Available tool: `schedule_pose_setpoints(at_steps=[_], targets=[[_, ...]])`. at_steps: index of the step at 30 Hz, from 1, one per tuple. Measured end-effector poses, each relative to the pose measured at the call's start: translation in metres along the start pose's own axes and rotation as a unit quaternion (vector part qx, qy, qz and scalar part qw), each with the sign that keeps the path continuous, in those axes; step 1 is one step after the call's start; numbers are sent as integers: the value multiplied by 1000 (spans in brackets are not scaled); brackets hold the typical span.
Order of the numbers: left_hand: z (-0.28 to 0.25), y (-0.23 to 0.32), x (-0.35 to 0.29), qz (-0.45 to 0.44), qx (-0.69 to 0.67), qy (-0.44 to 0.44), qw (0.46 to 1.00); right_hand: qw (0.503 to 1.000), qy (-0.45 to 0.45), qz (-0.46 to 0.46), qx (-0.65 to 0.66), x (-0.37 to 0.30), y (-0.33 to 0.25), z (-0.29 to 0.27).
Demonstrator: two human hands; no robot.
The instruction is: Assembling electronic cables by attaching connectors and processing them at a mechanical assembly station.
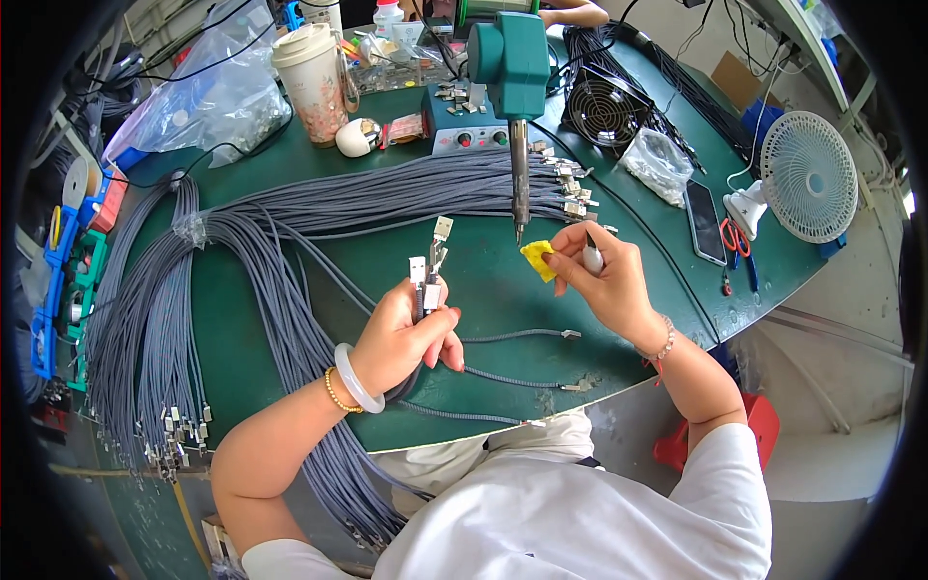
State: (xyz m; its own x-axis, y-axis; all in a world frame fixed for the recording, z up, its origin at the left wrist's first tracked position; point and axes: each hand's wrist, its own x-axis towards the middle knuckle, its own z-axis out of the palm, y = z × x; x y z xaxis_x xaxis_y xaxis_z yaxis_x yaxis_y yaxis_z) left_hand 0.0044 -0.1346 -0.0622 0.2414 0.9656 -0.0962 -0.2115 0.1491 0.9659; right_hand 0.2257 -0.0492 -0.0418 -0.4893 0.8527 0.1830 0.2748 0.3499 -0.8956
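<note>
My left hand (391,333) is closed around several grey cables whose metal plug ends (432,295) stick up above the fingers. In my right hand (611,280) a small yellow sponge (537,259) is pinched between thumb and fingers. A rounded white-and-dark object (593,259) also sits in that hand, its kind partly hidden by the fingers. The sponge is just beside and below the tip of a teal soldering gun (509,72), which points straight down; whether they touch I cannot tell. Three cable ends (570,334) lie on the table right of my left hand.
A thick bundle of grey cables (358,193) spreads over the green table (474,261). Behind it stand a teal control box (469,133) and a lidded cup (311,87). At right are a phone (705,222), scissors (737,242) and a white fan (810,179). Another person's arm (575,14) shows at the back.
</note>
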Motion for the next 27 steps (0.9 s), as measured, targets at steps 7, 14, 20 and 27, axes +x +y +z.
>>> schedule_pose_setpoints(at_steps=[7,14,20,27], targets=[[2,10,6,-62,-70,45,995,999,6,-13,-32,-1,1,-13],[-8,8,23,-97,-251,53,962,956,177,35,-230,42,68,-129],[-5,7,48,-109,-111,121,980,935,226,76,-264,51,76,-153],[9,-1,105,-99,-54,98,989,992,-17,107,62,82,64,-92]])
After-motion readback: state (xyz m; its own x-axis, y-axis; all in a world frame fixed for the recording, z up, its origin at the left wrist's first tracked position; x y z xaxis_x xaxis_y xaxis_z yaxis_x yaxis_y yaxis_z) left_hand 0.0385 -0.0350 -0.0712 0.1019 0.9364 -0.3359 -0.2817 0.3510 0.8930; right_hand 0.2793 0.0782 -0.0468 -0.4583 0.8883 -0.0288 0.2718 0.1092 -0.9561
